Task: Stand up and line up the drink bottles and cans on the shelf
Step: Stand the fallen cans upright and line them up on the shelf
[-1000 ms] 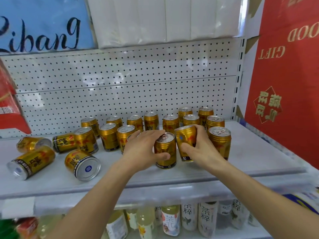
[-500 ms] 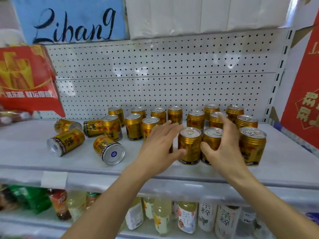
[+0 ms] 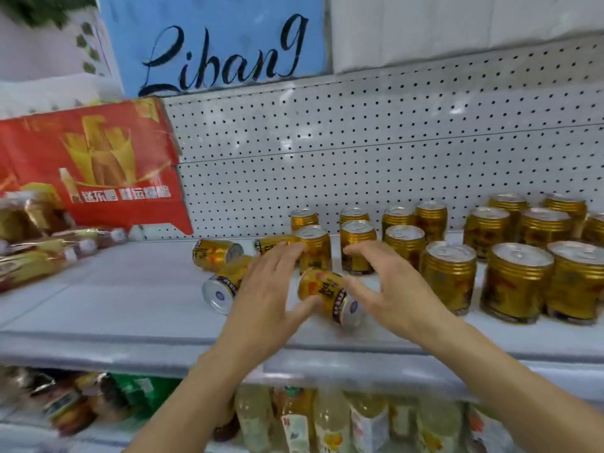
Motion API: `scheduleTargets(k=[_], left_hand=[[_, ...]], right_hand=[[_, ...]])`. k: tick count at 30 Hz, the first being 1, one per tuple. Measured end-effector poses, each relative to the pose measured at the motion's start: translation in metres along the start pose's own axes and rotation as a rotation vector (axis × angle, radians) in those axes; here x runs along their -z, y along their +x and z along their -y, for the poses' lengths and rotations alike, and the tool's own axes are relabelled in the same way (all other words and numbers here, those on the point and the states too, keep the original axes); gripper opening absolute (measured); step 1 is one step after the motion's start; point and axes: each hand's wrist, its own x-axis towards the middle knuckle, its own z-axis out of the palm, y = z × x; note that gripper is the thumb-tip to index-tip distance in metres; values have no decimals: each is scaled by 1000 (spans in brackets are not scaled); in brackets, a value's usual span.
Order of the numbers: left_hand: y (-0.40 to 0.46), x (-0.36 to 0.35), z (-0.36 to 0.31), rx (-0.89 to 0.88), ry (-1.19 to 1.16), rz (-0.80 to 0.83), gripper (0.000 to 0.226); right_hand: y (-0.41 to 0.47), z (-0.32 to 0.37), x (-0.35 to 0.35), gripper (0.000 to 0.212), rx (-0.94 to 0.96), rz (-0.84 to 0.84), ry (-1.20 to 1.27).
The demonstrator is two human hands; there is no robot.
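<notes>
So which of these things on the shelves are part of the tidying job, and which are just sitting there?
Job:
- tipped can between the left hand and right hand
- other fallen cans
- standing cans

Just there:
- red box
- blue sign
- bottles below

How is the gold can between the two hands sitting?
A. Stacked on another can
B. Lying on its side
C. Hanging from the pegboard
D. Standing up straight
B. The can lies on its side on the shelf, its silver end facing the camera, between the left hand and right hand.
</notes>
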Motion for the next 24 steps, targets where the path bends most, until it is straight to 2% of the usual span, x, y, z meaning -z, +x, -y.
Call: scheduleTargets(k=[4,8,14,18,21,24], left_hand=[[-10,28,68,238,-142,-43,72],[-7,33,109,449,-441,9,77],[26,33,131,621,-416,370,89],[49,39,133,650,-266,623,120],[54,38,135,613,-218,654,102],[49,36,129,585,-335,618,77]], right_hand=[[17,21,-23,57,-238,243,-166],[23,31,-32,67,-368,349,-232],[36,42,-32,76,-447,466,-330],[39,40,-32,75,-452,496,-441],[41,38,-34,73,-445,481,-458],[42,32,-37,71,-454,436,-380]])
